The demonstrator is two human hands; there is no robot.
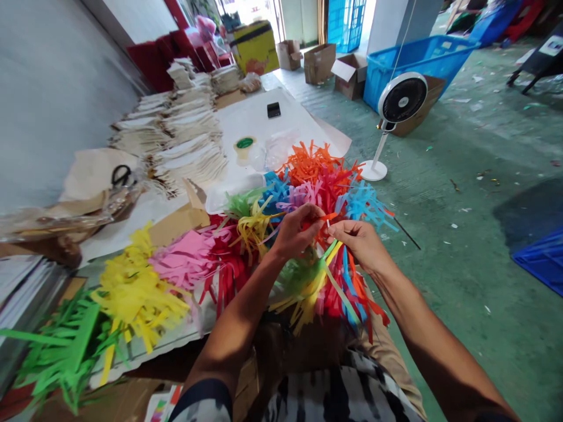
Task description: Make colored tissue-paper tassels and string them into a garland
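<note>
My left hand (pixel 301 230) and my right hand (pixel 355 239) meet above the near edge of the table. Between my left fingertips is the end of an orange paper strip (pixel 329 217). A small white piece shows beside my right fingertips, too small to name. My right hand is closed in a pinch near it. Below my hands hangs a multicoloured paper-strip garland (pixel 341 281) with yellow, green, blue, red and orange fringes. Around them lie fringed paper bundles: orange (pixel 314 161), light blue (pixel 367 205), yellow (pixel 141 287), pink (pixel 191 258) and green (pixel 65 340).
Stacks of pale sheets (pixel 189 129) line the table's left side by black-handled scissors (pixel 123 174). A tape roll (pixel 244 143) and a black phone-like object (pixel 273 109) lie farther back. A white fan (pixel 402 99) stands at the right, before a blue crate (pixel 422 53).
</note>
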